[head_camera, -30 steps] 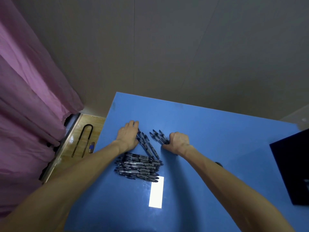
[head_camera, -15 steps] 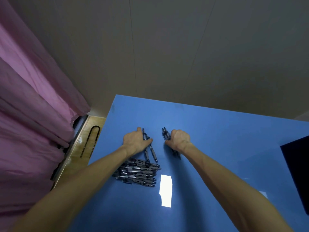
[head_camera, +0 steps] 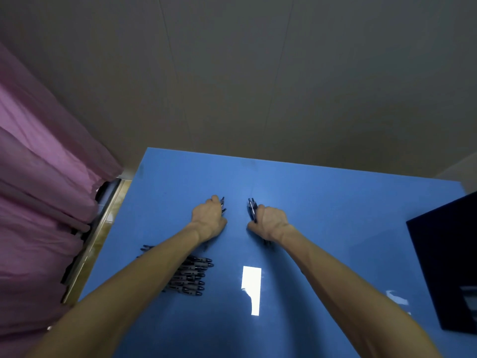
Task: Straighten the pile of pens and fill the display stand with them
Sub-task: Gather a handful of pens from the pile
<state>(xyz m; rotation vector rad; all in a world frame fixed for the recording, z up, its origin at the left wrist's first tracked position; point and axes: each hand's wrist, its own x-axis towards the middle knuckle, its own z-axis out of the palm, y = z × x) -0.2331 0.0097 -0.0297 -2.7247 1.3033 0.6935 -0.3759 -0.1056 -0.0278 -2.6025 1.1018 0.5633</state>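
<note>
Glossy blue table (head_camera: 322, 202) (cloth curtain (head_camera: 38, 189))

My left hand (head_camera: 208, 218) and right hand (head_camera: 271, 223) rest side by side on the table (head_camera: 335, 228), a gap between them, each gripping a few pens whose ends poke out on the far side. The pile of pens (head_camera: 192, 276) lies nearer to me, under my left forearm. A dark box (head_camera: 449, 267) sits at the table's right edge. A curtain (head_camera: 38, 202) hangs left of the table.
</note>
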